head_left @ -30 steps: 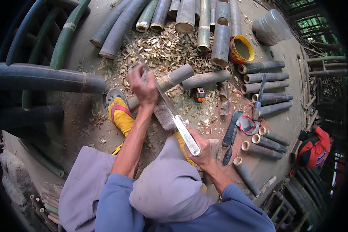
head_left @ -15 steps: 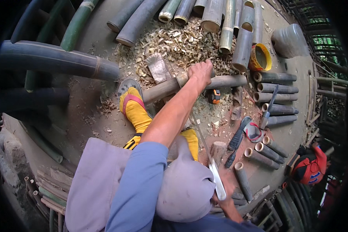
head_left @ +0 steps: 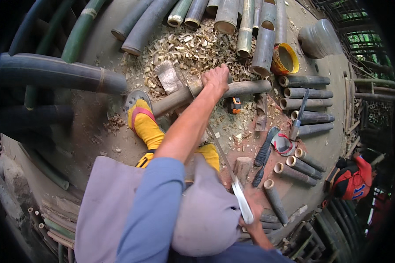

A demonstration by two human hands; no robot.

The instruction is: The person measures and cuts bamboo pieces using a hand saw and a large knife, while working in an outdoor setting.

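My left hand (head_left: 216, 80) is wrapped around a bamboo pole (head_left: 173, 100) lying crosswise in front of me. My left foot (head_left: 144, 120), in a yellow sock and a sandal with a red strap, is by the pole's left end. A long, thin saw (head_left: 221, 153) crosses the pole just left of that hand, its blade seen nearly edge-on. My right hand (head_left: 253, 212) closes on the saw's white handle (head_left: 241, 199) beside my right knee; the handle hides part of its fingers. A pale wooden block (head_left: 169, 76) stands behind the pole.
Bamboo shavings (head_left: 184, 50) cover the ground ahead. Cut bamboo tubes (head_left: 309, 93) lie in rows on the right, near a yellow bucket (head_left: 285, 59). A tape measure (head_left: 234, 105), a knife (head_left: 299, 115) and a dark sheath (head_left: 265, 151) lie nearer. A thick bamboo pole (head_left: 61, 74) juts in from the left.
The whole scene has slid left and slightly up in the picture as my head moved. Both hands keep their grips, and the saw still crosses the pole at about the same place.
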